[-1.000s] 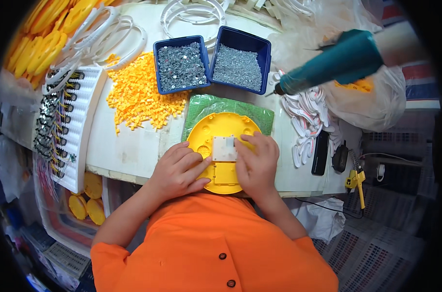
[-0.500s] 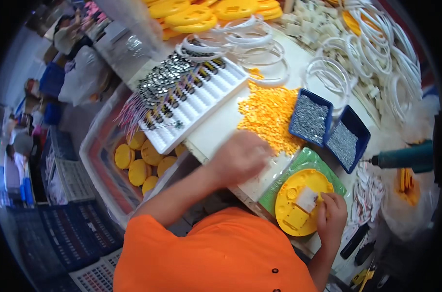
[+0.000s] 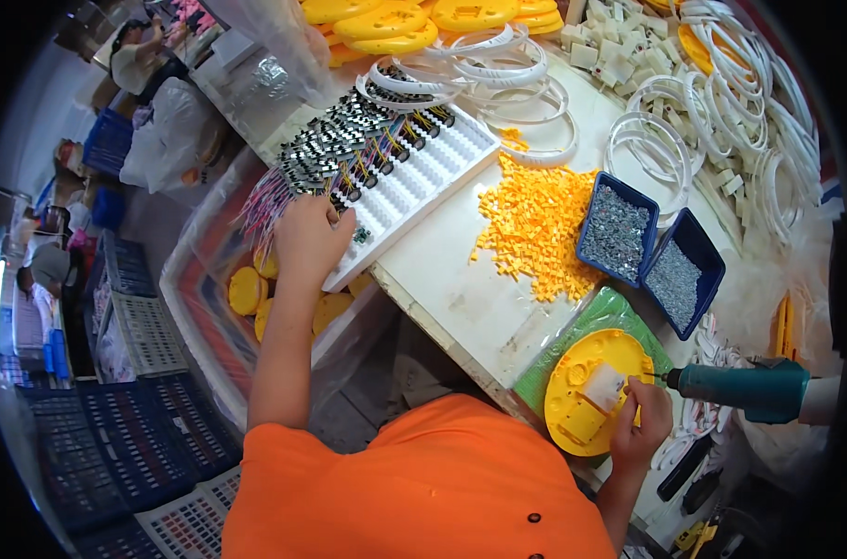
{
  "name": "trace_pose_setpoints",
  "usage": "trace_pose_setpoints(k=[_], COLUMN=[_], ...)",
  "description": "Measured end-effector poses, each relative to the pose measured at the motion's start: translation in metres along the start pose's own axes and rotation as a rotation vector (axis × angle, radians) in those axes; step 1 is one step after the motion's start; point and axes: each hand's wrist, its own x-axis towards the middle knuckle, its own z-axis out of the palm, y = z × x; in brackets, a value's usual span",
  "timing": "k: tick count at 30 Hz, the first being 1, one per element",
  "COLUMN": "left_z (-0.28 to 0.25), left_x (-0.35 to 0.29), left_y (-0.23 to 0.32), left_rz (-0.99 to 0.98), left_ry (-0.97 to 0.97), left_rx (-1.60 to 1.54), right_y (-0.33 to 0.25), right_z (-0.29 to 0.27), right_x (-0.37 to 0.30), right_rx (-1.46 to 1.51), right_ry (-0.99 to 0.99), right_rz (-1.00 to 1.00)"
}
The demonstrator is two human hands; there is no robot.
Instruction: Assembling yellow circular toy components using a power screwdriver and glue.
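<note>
My left hand is at the near end of a white ridged foam tray, its fingers curled among wired components; its fingertips are hidden, so what they hold I cannot make out. A small green part lies on the tray beside the thumb. A yellow round casing, its inside facing up, rests on a green pad, and a white block sits in it. My right hand grips the casing's right side, fingertips bent beside the block. A teal power screwdriver has its tip close to those fingers.
Small yellow pieces lie heaped mid-table, beside two blue bins of small metal parts. White rings, pale blocks and yellow discs fill the far side. A plastic-lined crate with yellow discs stands below the tray.
My left hand has gone from near the yellow pieces leftward to the wired components. The screwdriver has come down and left toward the casing. My right hand stays at the casing, its fingers more bent.
</note>
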Motion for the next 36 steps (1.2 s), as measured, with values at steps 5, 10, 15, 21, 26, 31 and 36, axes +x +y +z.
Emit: trace_pose_setpoints(k=[5, 10, 15, 21, 26, 31, 36], left_z=[0.019, 0.030, 0.020, -0.019, -0.025, -0.014, -0.004], left_x=[0.000, -0.003, 0.014, -0.011, -0.061, -0.079, -0.090], left_y=[-0.022, -0.031, -0.046, 0.041, 0.121, 0.182, 0.208], left_rz=[-0.066, -0.081, -0.343, 0.005, 0.279, 0.725, 0.826], left_ry=[0.040, 0.094, 0.080, -0.054, -0.730, -0.939, -0.808], left_rx=[-0.165, -0.335, -0.841, -1.238, -1.385, -1.294, -1.241], right_y=[0.001, -0.008, -0.015, -0.024, -0.050, -0.048, -0.037], right_z=[0.000, -0.002, 0.000, 0.001, 0.006, 0.017, 0.012], right_x=[-0.004, 0.001, 0.009, 0.011, 0.035, 0.033, 0.011], right_rx=[0.006, 0.091, 0.139, 0.240, 0.683, 1.129, 1.149], right_ry=[0.039, 0.084, 0.063, 0.020, -0.228, -0.360, -0.209], right_rz=[-0.035, -0.059, -0.114, -0.019, 0.286, 0.659, 0.670])
